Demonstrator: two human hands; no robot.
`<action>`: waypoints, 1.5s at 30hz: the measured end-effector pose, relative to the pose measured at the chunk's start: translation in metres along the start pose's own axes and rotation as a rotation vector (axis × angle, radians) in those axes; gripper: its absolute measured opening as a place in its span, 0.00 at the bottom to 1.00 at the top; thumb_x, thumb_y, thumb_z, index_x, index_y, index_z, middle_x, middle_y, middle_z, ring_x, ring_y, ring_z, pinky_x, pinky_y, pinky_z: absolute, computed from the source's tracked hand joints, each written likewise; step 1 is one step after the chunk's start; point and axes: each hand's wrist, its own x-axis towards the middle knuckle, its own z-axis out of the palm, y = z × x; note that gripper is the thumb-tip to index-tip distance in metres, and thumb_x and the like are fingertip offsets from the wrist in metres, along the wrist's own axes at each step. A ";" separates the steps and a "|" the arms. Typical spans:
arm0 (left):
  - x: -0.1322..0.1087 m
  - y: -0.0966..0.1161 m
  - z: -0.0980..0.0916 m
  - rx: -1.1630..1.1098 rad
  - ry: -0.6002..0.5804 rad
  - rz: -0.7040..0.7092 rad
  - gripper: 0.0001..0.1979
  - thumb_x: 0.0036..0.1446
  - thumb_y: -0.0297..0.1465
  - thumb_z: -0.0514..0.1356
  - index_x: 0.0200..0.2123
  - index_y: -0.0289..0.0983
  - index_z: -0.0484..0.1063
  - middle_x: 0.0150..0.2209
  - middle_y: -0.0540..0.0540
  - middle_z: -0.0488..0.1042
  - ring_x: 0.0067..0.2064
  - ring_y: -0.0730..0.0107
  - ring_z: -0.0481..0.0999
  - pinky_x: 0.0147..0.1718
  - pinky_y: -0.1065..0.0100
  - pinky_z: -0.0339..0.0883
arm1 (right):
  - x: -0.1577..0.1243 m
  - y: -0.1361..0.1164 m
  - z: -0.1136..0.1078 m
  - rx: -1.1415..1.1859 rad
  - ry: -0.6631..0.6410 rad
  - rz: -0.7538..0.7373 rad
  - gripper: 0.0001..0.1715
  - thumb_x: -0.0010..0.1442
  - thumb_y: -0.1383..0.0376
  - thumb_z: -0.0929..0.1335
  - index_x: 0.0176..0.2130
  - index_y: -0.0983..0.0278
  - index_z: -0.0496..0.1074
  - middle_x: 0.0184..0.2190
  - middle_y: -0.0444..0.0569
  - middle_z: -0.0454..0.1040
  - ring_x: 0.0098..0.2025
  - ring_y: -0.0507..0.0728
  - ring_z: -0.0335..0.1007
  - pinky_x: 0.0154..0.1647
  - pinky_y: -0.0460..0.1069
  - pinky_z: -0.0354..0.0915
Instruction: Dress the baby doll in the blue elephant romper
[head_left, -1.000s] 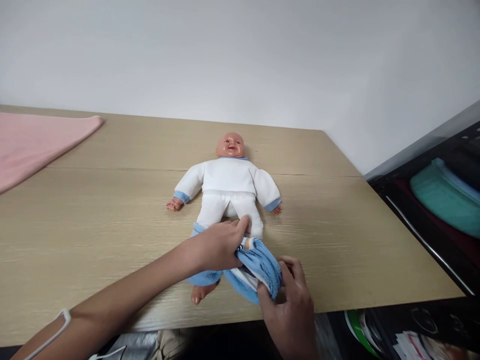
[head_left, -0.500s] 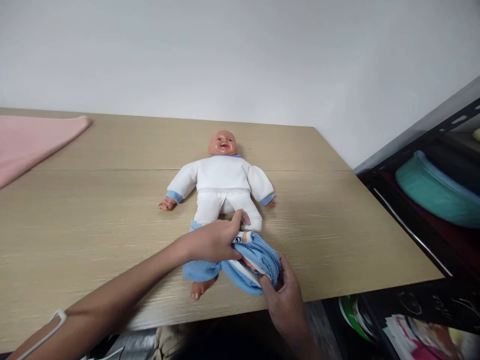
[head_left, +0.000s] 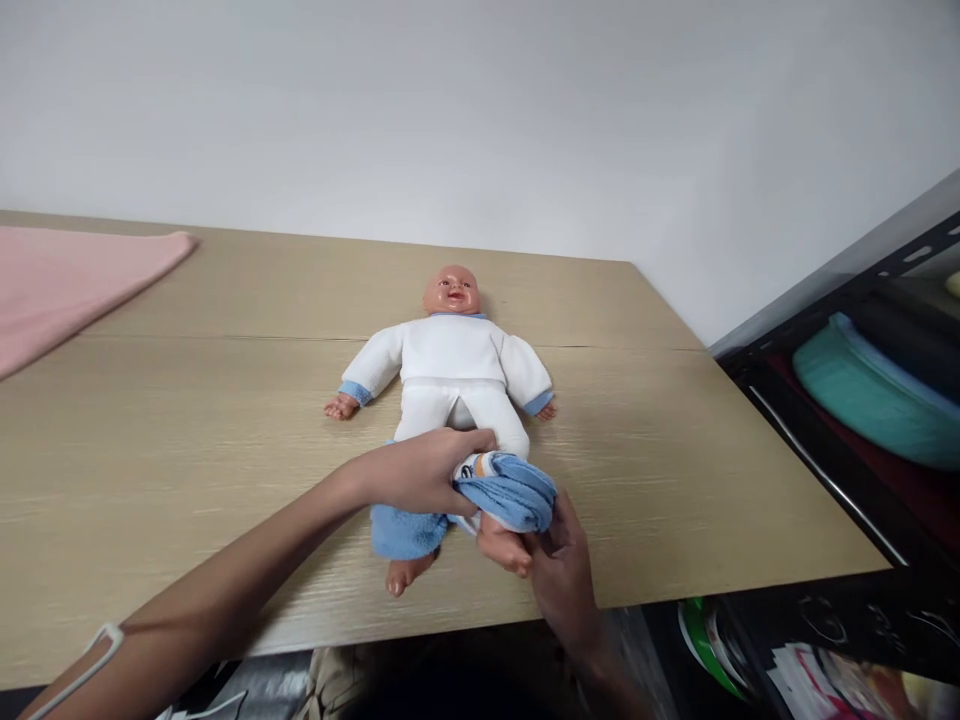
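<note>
A baby doll (head_left: 454, 352) in a white top with blue cuffs is lying face up on the wooden table (head_left: 225, 450), its long axis running from the head at the far end to the feet at the near end. Blue terry trousers (head_left: 517, 492) are sitting low on its legs, below the white-covered thighs; the right-hand trouser leg is bunching in thick folds at the middle of the table's near part, while the left-hand one is lying flatter. The left hand (head_left: 426, 472) is gripping the bunch from its left and far side, its thumb resting along the white thigh. The right hand (head_left: 564, 572) is curling around the right and near side, touching the folds and the toes of the doll's right-hand foot (head_left: 504, 547); its fingertips are hiding behind the cloth, so whether they are pinching fabric or foot cannot be told. That foot is poking out of the folds toward the near right, so the right hand is lying nearer to it than the left. The other foot (head_left: 409, 573) is showing bare below its cuff. A pink cloth (head_left: 82, 285) is lying at the far left. On the right, a dark shelf (head_left: 825, 500) is holding a teal basin-like item (head_left: 874, 400), whose inside is not showing clearly.
</note>
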 end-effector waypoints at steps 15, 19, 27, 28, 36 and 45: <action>-0.008 -0.005 0.001 0.095 0.138 -0.043 0.15 0.63 0.32 0.69 0.49 0.41 0.69 0.45 0.48 0.76 0.47 0.56 0.78 0.43 0.62 0.66 | 0.065 -0.039 -0.047 -0.386 -0.492 -0.165 0.19 0.70 0.59 0.76 0.58 0.57 0.78 0.53 0.52 0.80 0.56 0.65 0.79 0.62 0.59 0.74; -0.021 -0.005 0.003 0.121 0.147 -0.027 0.18 0.66 0.35 0.70 0.55 0.43 0.71 0.50 0.46 0.75 0.53 0.54 0.77 0.50 0.60 0.69 | 0.062 -0.044 -0.051 -0.482 -0.536 -0.249 0.30 0.67 0.61 0.78 0.64 0.52 0.72 0.62 0.51 0.75 0.65 0.67 0.73 0.67 0.60 0.71; -0.061 -0.005 0.012 0.246 0.447 -0.067 0.18 0.76 0.47 0.62 0.60 0.46 0.70 0.61 0.44 0.75 0.62 0.52 0.72 0.63 0.54 0.64 | 0.069 -0.062 -0.054 -0.556 -0.560 -0.382 0.18 0.70 0.57 0.75 0.57 0.54 0.74 0.59 0.53 0.72 0.64 0.67 0.70 0.67 0.60 0.67; -0.066 -0.010 0.015 0.263 0.502 -0.099 0.19 0.75 0.48 0.63 0.60 0.45 0.70 0.61 0.44 0.74 0.63 0.50 0.72 0.63 0.53 0.64 | 0.072 -0.063 -0.052 -0.561 -0.554 -0.392 0.14 0.70 0.57 0.75 0.54 0.55 0.75 0.56 0.52 0.74 0.61 0.66 0.72 0.65 0.60 0.67; -0.099 -0.039 0.018 -0.022 0.469 -0.255 0.18 0.70 0.50 0.66 0.52 0.45 0.72 0.51 0.47 0.76 0.55 0.54 0.75 0.56 0.57 0.70 | 0.114 -0.054 -0.030 -0.279 -0.505 -0.110 0.15 0.74 0.50 0.72 0.46 0.57 0.72 0.38 0.43 0.71 0.40 0.57 0.69 0.42 0.50 0.68; -0.099 -0.048 0.006 -0.124 0.385 -0.206 0.14 0.73 0.47 0.66 0.50 0.45 0.74 0.49 0.48 0.74 0.52 0.59 0.74 0.53 0.62 0.69 | 0.142 -0.067 -0.022 -0.474 -0.580 -0.385 0.14 0.73 0.51 0.72 0.43 0.58 0.74 0.42 0.47 0.72 0.47 0.62 0.71 0.55 0.55 0.68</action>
